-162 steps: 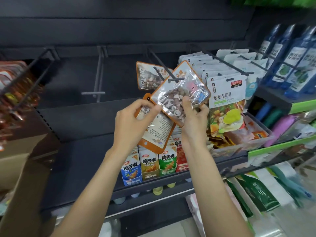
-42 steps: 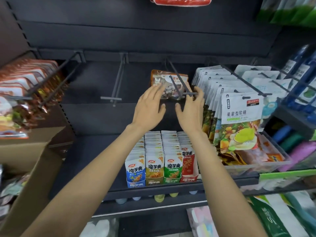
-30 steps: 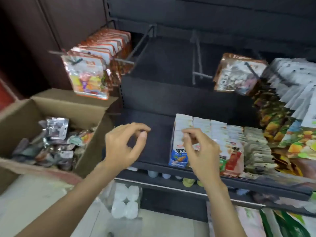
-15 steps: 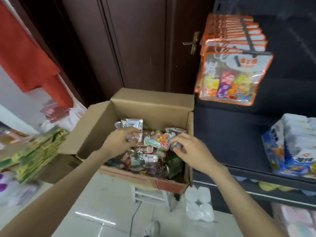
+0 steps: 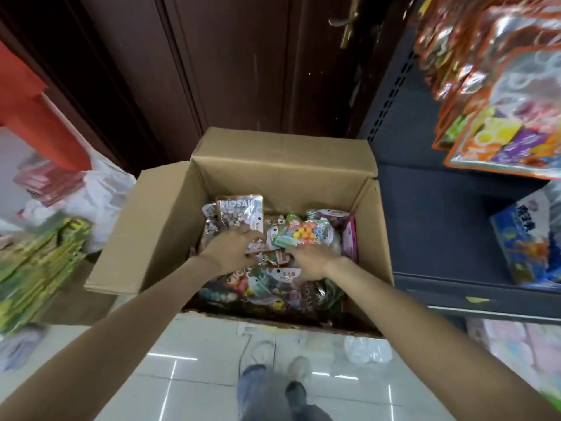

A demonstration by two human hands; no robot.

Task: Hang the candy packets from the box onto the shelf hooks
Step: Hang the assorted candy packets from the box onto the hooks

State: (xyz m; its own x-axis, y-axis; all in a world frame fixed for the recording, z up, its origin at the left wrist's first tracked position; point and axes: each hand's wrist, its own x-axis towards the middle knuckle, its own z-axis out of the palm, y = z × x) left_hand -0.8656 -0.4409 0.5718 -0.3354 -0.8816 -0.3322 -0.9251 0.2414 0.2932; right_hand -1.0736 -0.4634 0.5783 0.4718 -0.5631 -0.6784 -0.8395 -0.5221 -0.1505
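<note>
An open cardboard box (image 5: 282, 165) stands on the floor, filled with several mixed candy packets (image 5: 273, 287). A brown packet with a clear window (image 5: 239, 212) stands upright at the back left of the pile. My left hand (image 5: 232, 252) grips its lower edge with curled fingers. My right hand (image 5: 309, 264) lies on the pile just right of the left hand, below a packet of coloured round sweets (image 5: 306, 235). Its fingertips dig in among the packets, so I cannot tell whether it holds one.
The dark shelf unit (image 5: 440, 208) stands right of the box, with orange-edged packets (image 5: 510, 117) hanging at the top right and blue packs (image 5: 528, 244) on the shelf. A dark wooden door (image 5: 230, 65) is behind. Green packets (image 5: 39, 268) lie at left. My feet (image 5: 279, 369) are on the tiled floor.
I turned from the shelf hooks, where a packet was left hanging, down to the box. Both hands went into the pile, and the left hand has taken hold of the brown packet.
</note>
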